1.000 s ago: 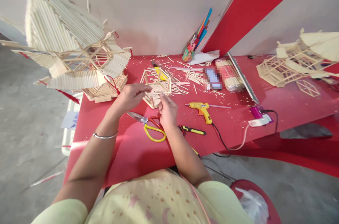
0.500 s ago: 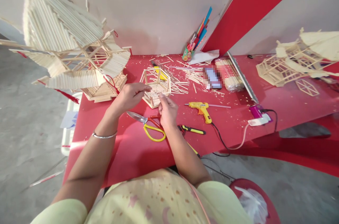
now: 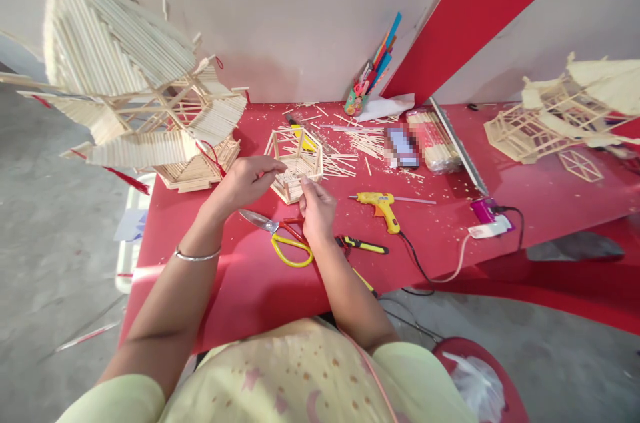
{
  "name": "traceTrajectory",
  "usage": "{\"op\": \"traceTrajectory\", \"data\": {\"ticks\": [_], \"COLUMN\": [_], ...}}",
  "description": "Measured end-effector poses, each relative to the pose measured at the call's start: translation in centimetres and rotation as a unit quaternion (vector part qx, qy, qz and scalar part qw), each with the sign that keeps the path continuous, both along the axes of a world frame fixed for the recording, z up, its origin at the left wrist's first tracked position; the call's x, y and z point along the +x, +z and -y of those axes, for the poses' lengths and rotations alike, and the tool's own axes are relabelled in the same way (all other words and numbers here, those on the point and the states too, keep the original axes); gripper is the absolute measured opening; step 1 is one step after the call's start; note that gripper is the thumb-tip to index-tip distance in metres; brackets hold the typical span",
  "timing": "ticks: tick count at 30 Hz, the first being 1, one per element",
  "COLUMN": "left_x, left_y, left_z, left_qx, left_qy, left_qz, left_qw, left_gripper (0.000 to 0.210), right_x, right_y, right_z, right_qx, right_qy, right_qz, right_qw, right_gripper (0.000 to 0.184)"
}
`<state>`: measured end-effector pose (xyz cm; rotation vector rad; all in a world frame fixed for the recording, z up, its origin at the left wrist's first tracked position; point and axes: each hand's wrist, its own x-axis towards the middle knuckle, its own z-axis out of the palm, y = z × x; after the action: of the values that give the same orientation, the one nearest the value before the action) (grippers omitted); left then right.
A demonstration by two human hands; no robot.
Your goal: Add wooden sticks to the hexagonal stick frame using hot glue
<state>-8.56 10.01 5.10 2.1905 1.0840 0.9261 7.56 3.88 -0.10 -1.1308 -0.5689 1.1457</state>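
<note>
A small six-sided frame of thin wooden sticks (image 3: 288, 192) stands on the red table (image 3: 240, 303) in front of me. My left hand (image 3: 250, 181) reaches over its left side, fingers bent and thumb and fingertips pinched together. At the frame's near right edge is my right hand (image 3: 318, 211), also closed in a pinch with the thumb up. Whatever lies between the fingertips of either hand is too small to make out. Scissors (image 3: 290, 243) with red and yellow handles lie just below the hands, partly behind my right hand.
A large stick-built pavilion model (image 3: 150, 96) stands left, another model (image 3: 550, 116) right. Loose sticks (image 3: 367, 143) lie behind the frame. A yellow glue gun (image 3: 380, 206), a cutter knife (image 3: 365, 245), a phone (image 3: 401, 147) and a power strip (image 3: 490, 228) lie to the right.
</note>
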Motion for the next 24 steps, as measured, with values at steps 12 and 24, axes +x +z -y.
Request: {"op": "traceTrajectory", "data": {"ticks": [12, 24], "left_x": [-0.08, -0.06], "left_y": [0.14, 0.29], "left_z": [0.13, 0.23], "left_qx": [-0.003, 0.001], "left_qy": [-0.005, -0.007], "left_qz": [-0.001, -0.009], "left_qw": [1.0, 1.0], "left_gripper": [0.033, 0.032], "right_x": [0.12, 0.17], "right_y": [0.1, 0.11], "right_z": [-0.13, -0.25], "right_qx": [0.001, 0.003], "right_qy": [0.003, -0.001], "right_qz": [0.009, 0.019], "right_qw": [1.0, 1.0], "right_gripper": [0.044, 0.039]}}
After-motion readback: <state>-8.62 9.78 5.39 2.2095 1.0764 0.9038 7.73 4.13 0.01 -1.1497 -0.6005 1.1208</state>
